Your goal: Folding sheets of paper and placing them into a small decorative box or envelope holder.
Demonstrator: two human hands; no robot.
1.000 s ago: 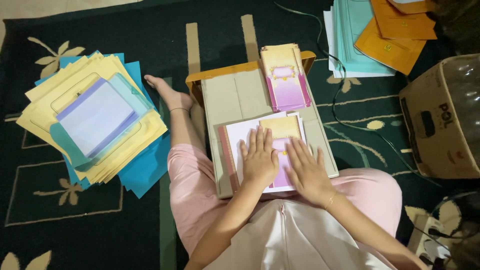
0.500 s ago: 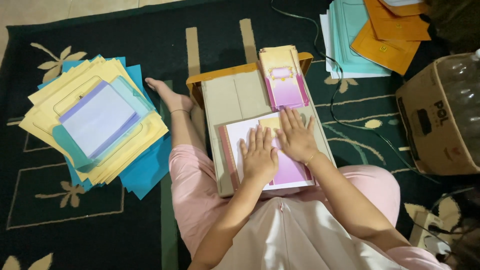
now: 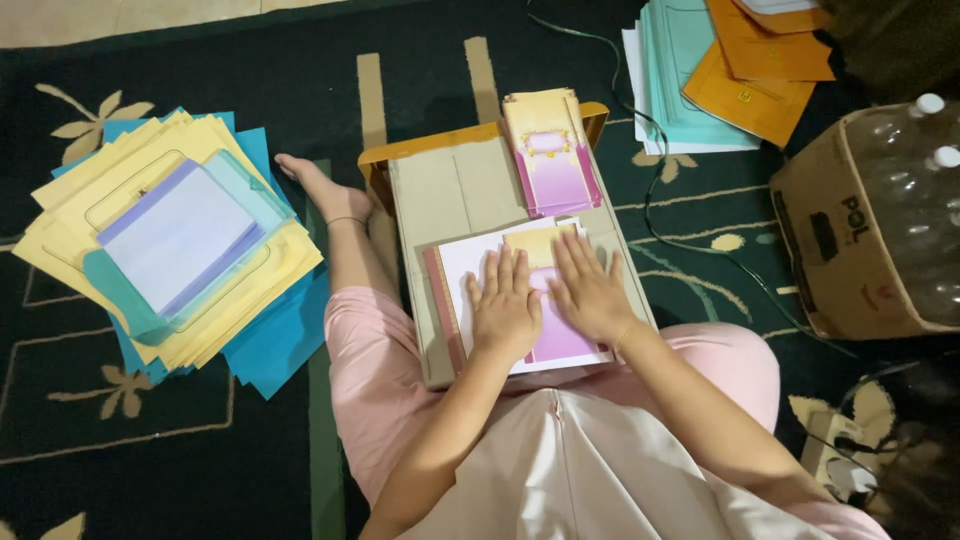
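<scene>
Even, fairly dim indoor light from above, soft shadows beside the paper stack [image 3: 180,245] and under both forearms, mild glare on the plastic bottles [image 3: 915,190], dark carpet [image 3: 300,80] underexposed, right edge murky, focus acceptably sharp centrally.

Seated on a dark patterned rug [image 3: 200,480], a person presses the left hand [image 3: 505,312] and right hand [image 3: 590,295] flat, side by side, on a white-and-pink printed card [image 3: 565,345] atop a small wooden lap table [image 3: 440,190]; a stack of matching pink cards [image 3: 550,155] rests at the table's far edge.
</scene>
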